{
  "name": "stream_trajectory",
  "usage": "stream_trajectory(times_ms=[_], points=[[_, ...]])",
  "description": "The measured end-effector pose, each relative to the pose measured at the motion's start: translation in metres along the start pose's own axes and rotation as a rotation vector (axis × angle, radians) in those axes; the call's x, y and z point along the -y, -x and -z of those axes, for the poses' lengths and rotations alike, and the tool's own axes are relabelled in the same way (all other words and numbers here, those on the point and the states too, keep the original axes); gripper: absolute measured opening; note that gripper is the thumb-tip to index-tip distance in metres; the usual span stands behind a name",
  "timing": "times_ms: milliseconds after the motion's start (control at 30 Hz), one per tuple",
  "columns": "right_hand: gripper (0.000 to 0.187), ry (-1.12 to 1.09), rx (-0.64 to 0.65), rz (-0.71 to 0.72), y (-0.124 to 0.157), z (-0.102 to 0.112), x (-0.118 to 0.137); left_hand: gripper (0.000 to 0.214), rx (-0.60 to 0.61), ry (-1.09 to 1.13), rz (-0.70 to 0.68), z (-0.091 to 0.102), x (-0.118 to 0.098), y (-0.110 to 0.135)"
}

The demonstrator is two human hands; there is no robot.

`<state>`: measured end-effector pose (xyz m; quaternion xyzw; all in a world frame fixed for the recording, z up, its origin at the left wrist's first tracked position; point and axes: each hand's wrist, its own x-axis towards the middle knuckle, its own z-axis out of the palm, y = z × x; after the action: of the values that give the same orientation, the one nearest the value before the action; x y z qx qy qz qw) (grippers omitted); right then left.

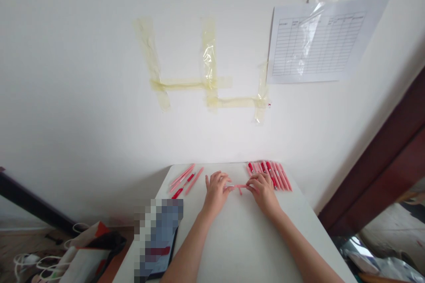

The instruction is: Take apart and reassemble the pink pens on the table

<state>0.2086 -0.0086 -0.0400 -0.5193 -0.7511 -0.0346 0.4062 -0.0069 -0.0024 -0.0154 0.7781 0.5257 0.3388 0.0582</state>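
A slim pink pen [240, 186] lies level between my hands near the far end of the white table. My left hand [217, 189] pinches its left end with thumb and fingers. On its right end, my right hand [264, 191] is closed in the same way. A short pink piece [241, 192] shows just below the pen; whether it is joined to it I cannot tell. To the right of my right hand, a row of pink and red pens [282, 177] lies side by side. Left of my left hand are a few loose pink pens [182, 176] and a red pen [177, 193].
The white table [245, 247] stands against a wall with yellowed tape [209, 62] and a printed sheet [315, 48]. A partly pixelated dark device [162, 243] lies at the table's left edge. Bags and white cables [43, 261] are at lower left; dark red furniture [381, 163] stands at right.
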Motion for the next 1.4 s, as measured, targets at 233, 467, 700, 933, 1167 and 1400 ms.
stream_trajectory(times_ms=[233,467,700,933,1167,1400], points=[[0.012,0.005,-0.043,-0.015,0.0000,-0.0008,-0.0068,0.015,-0.038,-0.041,0.029,0.0053,0.0065,-0.0016],[0.013,-0.026,-0.019,-0.004,0.0001,-0.0019,-0.0061,0.007,-0.024,-0.032,0.020,0.0028,0.0064,-0.0007],[0.014,0.015,0.025,0.004,0.0005,-0.0030,-0.0053,0.008,-0.010,0.009,0.042,0.0057,0.0031,-0.0018],[0.017,0.085,0.017,0.025,0.0014,0.0003,-0.0053,0.010,-0.016,0.023,0.085,0.0070,0.0013,-0.0026],[0.014,0.076,0.046,0.035,0.0013,0.0036,-0.0013,0.011,-0.023,-0.014,0.088,0.0058,0.0018,-0.0012],[0.015,0.077,-0.006,-0.010,0.0010,0.0033,-0.0045,0.046,-0.031,-0.035,0.087,0.0024,0.0067,-0.0005]])
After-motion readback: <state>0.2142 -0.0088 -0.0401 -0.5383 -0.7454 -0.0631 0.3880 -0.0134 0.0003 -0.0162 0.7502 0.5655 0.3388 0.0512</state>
